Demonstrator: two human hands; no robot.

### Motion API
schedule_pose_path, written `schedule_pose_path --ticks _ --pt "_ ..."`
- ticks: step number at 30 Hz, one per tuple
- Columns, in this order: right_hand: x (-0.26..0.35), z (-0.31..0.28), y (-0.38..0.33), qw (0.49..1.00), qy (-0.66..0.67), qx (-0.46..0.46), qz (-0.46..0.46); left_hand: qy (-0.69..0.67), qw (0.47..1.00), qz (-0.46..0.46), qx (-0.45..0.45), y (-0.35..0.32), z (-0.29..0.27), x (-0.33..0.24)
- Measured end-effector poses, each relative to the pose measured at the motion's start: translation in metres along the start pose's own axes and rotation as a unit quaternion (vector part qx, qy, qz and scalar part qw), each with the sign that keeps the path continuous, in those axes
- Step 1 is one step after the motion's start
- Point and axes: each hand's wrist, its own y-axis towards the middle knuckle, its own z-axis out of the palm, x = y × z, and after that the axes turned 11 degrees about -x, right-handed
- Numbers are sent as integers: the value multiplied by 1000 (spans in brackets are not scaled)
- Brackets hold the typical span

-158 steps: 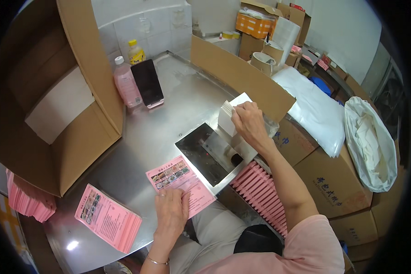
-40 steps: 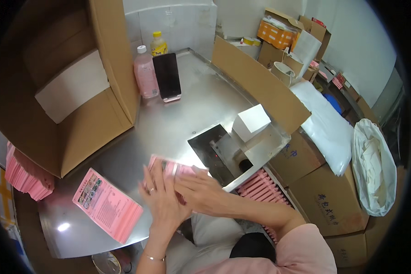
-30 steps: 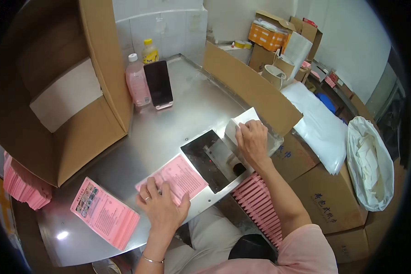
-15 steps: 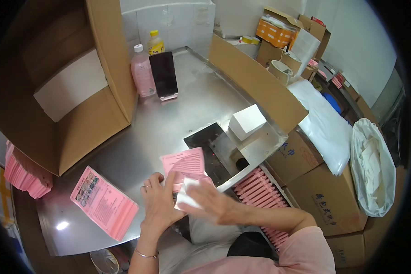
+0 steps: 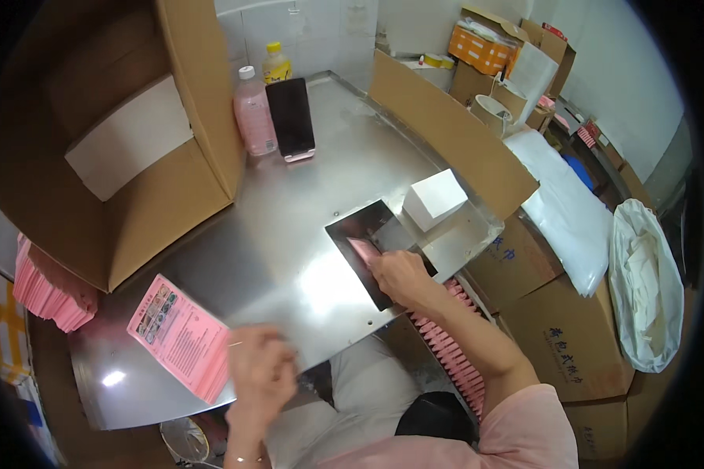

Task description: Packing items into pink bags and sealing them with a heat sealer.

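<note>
My right hand (image 5: 403,277) is closed on a pink packet (image 5: 363,250); only one end of it sticks out past the fingers. Hand and packet are over the dark rectangular recess (image 5: 348,227) in the metal table. To the left, my left hand (image 5: 262,371) is smeared by motion at the table's front edge, and its fingers cannot be read. Right beside it lies a stack of pink printed sheets (image 5: 181,336). A white block-shaped stack (image 5: 434,199) stands behind the recess.
An open cardboard box (image 5: 168,234) lies on its side at the left. A phone on a stand (image 5: 292,117) and a pink bottle (image 5: 254,113) stand at the back. Rows of pink packets (image 5: 457,344) sit below the table's right edge, beside stacked cartons (image 5: 563,352).
My right hand has moved right and away from me to the recess with the pink packet. My left hand has let go and shifted down-left. The white tissue is no longer visible.
</note>
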Motion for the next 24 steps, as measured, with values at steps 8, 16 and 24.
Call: schedule_pose_path --ticks 8,16,24 --pt "-66 -28 20 924 -192 -328 52 358 921 -139 -62 -17 -66 62" --pt "-78 -28 16 940 -50 -328 81 89 991 -99 14 14 -17 24" --pt "78 -16 -52 913 122 -186 -343 -4 996 29 80 16 57 3"
